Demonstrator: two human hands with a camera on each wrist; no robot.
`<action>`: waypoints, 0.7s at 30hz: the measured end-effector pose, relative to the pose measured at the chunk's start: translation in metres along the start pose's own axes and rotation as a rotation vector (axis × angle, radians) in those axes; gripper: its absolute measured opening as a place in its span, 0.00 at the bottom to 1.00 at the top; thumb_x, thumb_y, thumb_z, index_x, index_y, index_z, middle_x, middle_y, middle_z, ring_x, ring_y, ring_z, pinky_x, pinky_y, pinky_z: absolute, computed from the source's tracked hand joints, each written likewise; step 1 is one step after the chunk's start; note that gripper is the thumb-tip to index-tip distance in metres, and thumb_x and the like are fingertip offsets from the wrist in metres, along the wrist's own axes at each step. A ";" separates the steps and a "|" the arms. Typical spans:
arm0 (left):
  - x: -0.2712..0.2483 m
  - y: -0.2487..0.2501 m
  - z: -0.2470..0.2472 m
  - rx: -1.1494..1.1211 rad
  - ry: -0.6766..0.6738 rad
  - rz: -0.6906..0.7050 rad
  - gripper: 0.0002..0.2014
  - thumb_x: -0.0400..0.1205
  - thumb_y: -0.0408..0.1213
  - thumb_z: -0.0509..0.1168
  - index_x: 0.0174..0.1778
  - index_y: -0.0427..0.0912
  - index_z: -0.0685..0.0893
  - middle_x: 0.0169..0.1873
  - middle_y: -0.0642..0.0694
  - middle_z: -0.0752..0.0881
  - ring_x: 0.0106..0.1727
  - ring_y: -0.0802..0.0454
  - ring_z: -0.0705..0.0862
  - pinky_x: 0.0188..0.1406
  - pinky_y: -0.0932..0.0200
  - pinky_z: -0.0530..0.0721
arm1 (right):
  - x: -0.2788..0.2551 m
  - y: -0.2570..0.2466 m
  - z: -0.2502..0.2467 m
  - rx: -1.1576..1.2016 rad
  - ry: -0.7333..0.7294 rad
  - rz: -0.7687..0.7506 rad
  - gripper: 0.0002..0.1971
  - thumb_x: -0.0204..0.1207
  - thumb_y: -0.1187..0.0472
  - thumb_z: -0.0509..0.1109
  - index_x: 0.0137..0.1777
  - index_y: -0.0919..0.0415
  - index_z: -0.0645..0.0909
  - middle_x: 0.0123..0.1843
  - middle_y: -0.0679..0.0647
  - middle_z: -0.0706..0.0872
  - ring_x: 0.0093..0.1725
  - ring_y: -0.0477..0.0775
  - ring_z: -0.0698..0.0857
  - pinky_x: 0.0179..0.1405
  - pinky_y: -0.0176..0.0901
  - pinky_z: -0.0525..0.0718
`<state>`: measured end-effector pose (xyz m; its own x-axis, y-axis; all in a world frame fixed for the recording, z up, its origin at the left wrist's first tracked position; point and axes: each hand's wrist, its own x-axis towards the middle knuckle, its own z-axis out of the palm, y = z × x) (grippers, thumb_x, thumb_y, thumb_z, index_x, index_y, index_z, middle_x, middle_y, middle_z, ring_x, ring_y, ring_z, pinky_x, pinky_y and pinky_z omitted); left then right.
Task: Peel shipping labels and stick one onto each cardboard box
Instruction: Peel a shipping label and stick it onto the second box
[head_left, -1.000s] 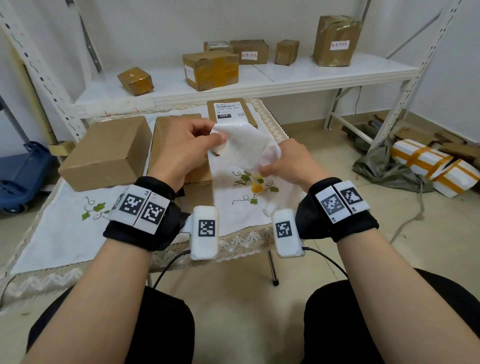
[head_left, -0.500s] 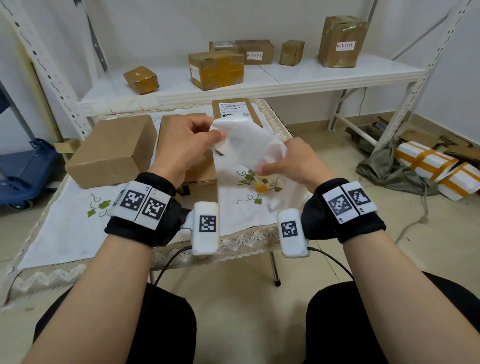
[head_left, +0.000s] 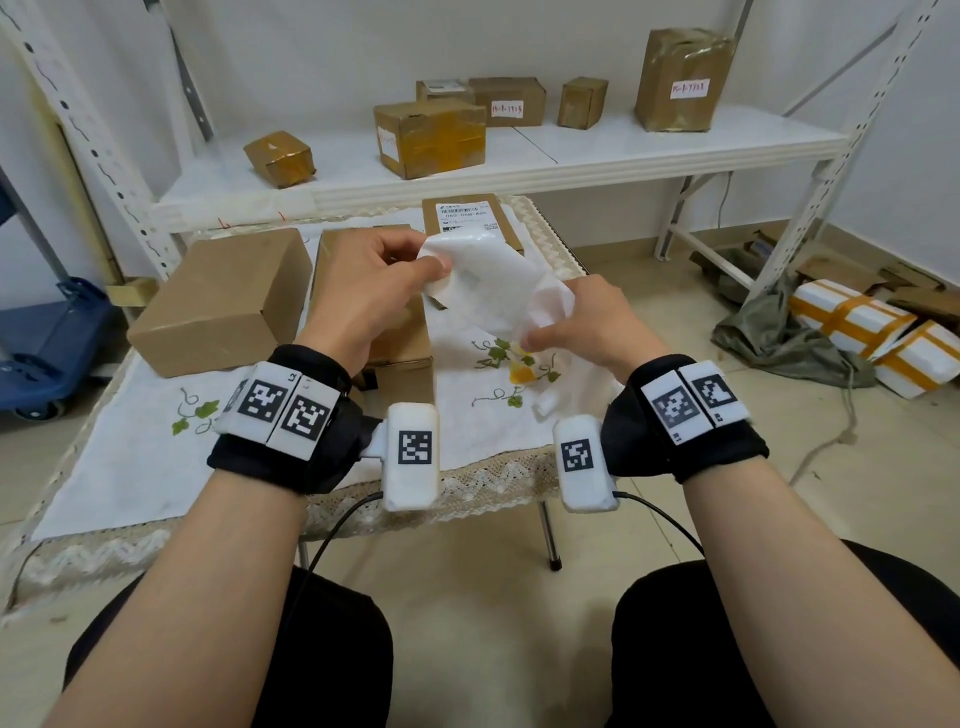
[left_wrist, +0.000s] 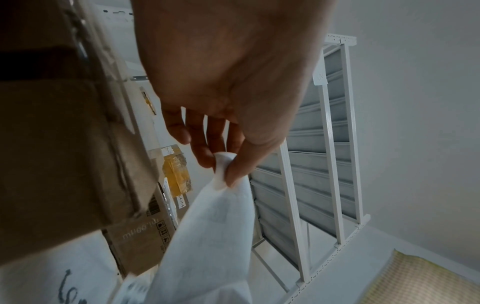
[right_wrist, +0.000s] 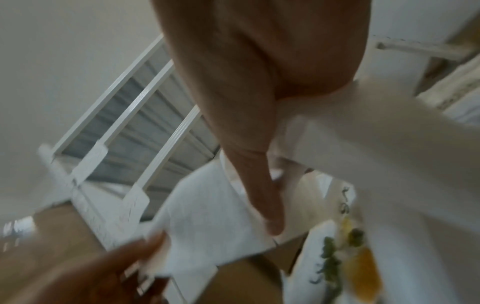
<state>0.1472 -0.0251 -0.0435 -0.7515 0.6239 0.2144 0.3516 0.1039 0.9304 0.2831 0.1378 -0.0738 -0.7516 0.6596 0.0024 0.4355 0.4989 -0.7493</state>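
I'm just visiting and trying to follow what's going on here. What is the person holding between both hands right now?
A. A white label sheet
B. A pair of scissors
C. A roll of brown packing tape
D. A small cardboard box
A: the left hand pinches the upper corner of a white label sheet and the right hand grips its lower end, above the table's embroidered cloth.

A white shipping label, curled and held in the air above plain brown cardboard boxes.
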 end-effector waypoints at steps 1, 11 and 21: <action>0.001 0.000 -0.001 -0.004 0.016 -0.004 0.06 0.82 0.36 0.73 0.46 0.53 0.92 0.42 0.57 0.90 0.48 0.56 0.85 0.46 0.61 0.80 | -0.001 0.001 -0.002 0.086 -0.011 -0.013 0.14 0.66 0.62 0.87 0.48 0.61 0.88 0.48 0.56 0.91 0.45 0.55 0.87 0.44 0.44 0.83; 0.002 0.001 -0.006 -0.030 0.032 -0.043 0.06 0.83 0.35 0.72 0.51 0.50 0.92 0.46 0.55 0.91 0.46 0.59 0.84 0.41 0.65 0.79 | -0.003 0.001 -0.003 0.477 0.016 -0.008 0.07 0.72 0.62 0.84 0.48 0.62 0.93 0.45 0.58 0.94 0.40 0.53 0.91 0.52 0.52 0.89; 0.001 0.000 -0.007 -0.042 0.004 -0.044 0.08 0.82 0.35 0.74 0.42 0.54 0.91 0.35 0.62 0.90 0.41 0.63 0.84 0.36 0.70 0.80 | 0.010 0.005 0.000 0.456 0.101 0.139 0.08 0.68 0.62 0.86 0.44 0.62 0.92 0.48 0.59 0.93 0.43 0.58 0.89 0.46 0.49 0.88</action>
<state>0.1424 -0.0302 -0.0411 -0.7677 0.6166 0.1745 0.2951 0.0986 0.9504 0.2782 0.1470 -0.0776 -0.6398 0.7652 -0.0711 0.2498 0.1196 -0.9609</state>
